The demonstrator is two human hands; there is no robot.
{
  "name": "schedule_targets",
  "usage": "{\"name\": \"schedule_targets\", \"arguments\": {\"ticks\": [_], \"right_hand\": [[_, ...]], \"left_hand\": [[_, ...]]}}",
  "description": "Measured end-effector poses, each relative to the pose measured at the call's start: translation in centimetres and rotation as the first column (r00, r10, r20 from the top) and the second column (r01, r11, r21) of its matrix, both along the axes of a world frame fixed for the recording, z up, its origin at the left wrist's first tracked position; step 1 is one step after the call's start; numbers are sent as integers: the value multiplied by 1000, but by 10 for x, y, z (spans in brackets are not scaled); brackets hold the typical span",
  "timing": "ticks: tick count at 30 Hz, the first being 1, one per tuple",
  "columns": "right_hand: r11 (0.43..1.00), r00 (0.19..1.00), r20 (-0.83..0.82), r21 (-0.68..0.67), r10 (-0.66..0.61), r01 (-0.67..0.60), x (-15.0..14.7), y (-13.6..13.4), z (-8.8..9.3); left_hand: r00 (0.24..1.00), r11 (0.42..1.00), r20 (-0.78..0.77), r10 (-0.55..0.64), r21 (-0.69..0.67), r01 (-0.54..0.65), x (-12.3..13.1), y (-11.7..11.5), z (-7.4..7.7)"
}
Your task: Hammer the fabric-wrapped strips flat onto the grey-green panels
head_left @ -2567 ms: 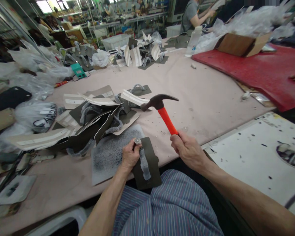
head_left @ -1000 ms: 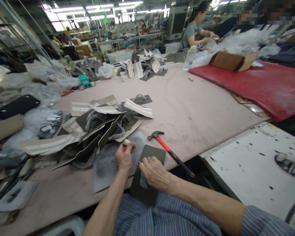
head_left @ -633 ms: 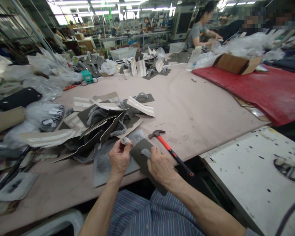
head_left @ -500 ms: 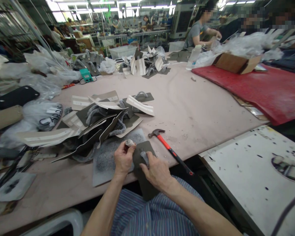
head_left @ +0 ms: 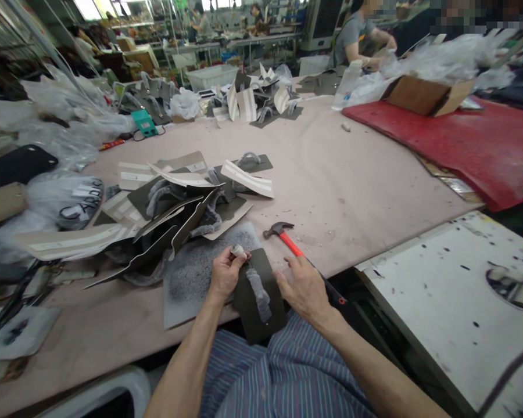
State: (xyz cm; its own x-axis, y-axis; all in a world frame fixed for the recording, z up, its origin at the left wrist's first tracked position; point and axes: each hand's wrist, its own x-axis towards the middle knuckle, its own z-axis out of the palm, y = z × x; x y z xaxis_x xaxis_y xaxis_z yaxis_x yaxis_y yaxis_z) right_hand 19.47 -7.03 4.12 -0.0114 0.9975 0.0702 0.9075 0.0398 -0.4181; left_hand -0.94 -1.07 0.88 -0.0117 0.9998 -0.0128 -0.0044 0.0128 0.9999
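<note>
My left hand [head_left: 225, 271] pinches a small whitish cylinder [head_left: 239, 251] at the top edge of a dark olive panel [head_left: 249, 313]. A handle wrapped in clear plastic [head_left: 260, 295] runs along the panel, which overhangs the table edge toward my lap. Just right of the panel is my right hand [head_left: 304, 288], fingers apart and empty, over the handle of a claw hammer [head_left: 291, 244]. Whether it touches the hammer I cannot tell. Under the left hand lies a grey, speckled board [head_left: 192, 284].
Left of the board is a heap of panels with wrapped handles [head_left: 178, 203]. A red mat [head_left: 444, 139] bears an open carton [head_left: 427, 96]. At right stands a white machine table [head_left: 453, 273]. Plastic bags [head_left: 65, 145] crowd the left, and a co-worker [head_left: 357, 38] sits beyond.
My right hand has let go of the wrapped handle and moved right to the hammer's handle. The left hand, still pinching the cylinder, has shifted slightly right. The view has tilted down a little.
</note>
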Motion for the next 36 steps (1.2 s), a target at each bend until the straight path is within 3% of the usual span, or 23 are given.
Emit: {"name": "schedule_targets", "arguments": {"ticks": [5, 12, 14, 16, 18, 21, 23, 25, 27, 29, 30, 32, 34, 36], "right_hand": [[988, 962, 227, 12, -152, 153, 45, 14, -12], [978, 958, 267, -145, -107, 150, 59, 25, -25], [964, 982, 144, -217, -122, 151, 59, 31, -23], [922, 978, -104, -363, -182, 133, 59, 38, -20], [857, 908, -329, -512, -258, 58, 57, 45, -17], [779, 813, -496, -620, -305, -86, 48, 50, -8], [748, 753, -567, -645, -334, -153, 39, 48, 4], [762, 695, -624, -625, -357, -170, 30, 42, 23], [864, 680, -678, -486, -280, -129, 26, 32, 45], [976, 765, -639, -208, -83, -68, 25, 21, 64], [996, 834, -552, -62, 20, -65, 26, 16, 70], [985, 943, -285, 81, 172, -155, 30, 8, 76], [957, 956, -34, 10, 290, -290, 33, 7, 81], [924, 920, 91, -83, 381, -374, 36, 10, 92]], "left_hand": [[995, 995, -26, -96, -11, 95, -5, 2, 1], [989, 995, -112, -93, 10, 95, -2, 2, 4], [984, 995, -154, -90, 27, 96, -2, 1, 5], [974, 994, -215, -74, 57, 88, -1, -1, 6], [953, 991, -299, -43, 110, 79, 0, -6, 5], [903, 976, -430, 6, 200, 89, 1, -14, 2], [872, 969, -488, 28, 227, 97, 2, -17, -1], [859, 970, -511, 38, 225, 92, 2, -19, -4], [854, 973, -519, 40, 215, 85, 3, -19, -6], [848, 974, -528, 43, 212, 83, 3, -19, -7], [845, 973, -533, 46, 215, 83, 3, -19, -7], [839, 972, -542, 51, 219, 83, 3, -19, -7], [832, 972, -553, 51, 217, 85, 3, -19, -7], [830, 972, -556, 43, 215, 94, 3, -19, -7]]}}
